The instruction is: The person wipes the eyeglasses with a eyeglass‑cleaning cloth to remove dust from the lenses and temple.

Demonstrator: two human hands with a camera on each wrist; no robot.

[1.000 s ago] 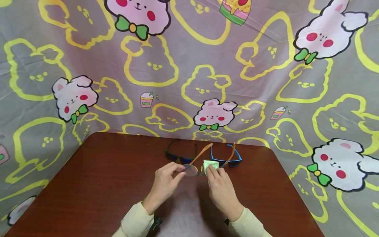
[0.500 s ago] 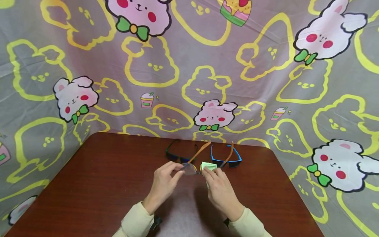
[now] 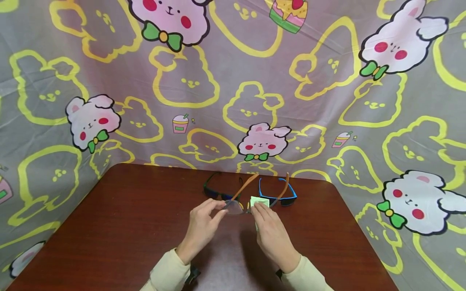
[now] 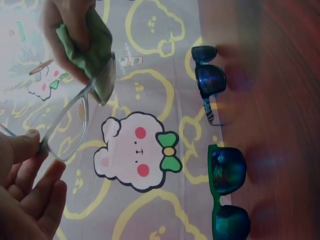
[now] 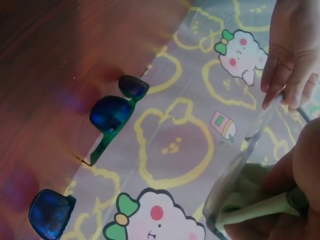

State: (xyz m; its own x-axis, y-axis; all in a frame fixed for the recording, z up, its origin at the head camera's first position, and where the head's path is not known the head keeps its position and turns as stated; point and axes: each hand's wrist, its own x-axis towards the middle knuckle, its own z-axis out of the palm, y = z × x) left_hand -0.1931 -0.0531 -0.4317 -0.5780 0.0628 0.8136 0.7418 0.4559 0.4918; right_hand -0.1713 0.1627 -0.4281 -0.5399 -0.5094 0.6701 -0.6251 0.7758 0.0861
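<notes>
Clear glasses [image 3: 235, 207] with orange-brown temple tips are held above the table, temples pointing away from the person. The left hand [image 3: 204, 222] pinches one end of the frame between thumb and fingers; in the left wrist view this hand [image 4: 30, 185] grips the frame's corner. A light green cloth [image 3: 260, 201] lies over the other lens, and the right hand [image 3: 274, 234] pinches cloth and lens together. In the right wrist view the cloth [image 5: 250, 185] wraps around the lens edge, partly hidden by the fingers.
Behind the held glasses, dark green-framed sunglasses [image 3: 214, 193] and blue-framed sunglasses [image 3: 290, 199] stand on the brown table [image 3: 109, 226]. A patterned cloth backdrop [image 3: 204, 121] rises behind the table and along its sides.
The right hand and green cloth moved slightly left and then back right across the lens. The glasses shifted a little left from their first position; the left hand stays gripping the frame.
</notes>
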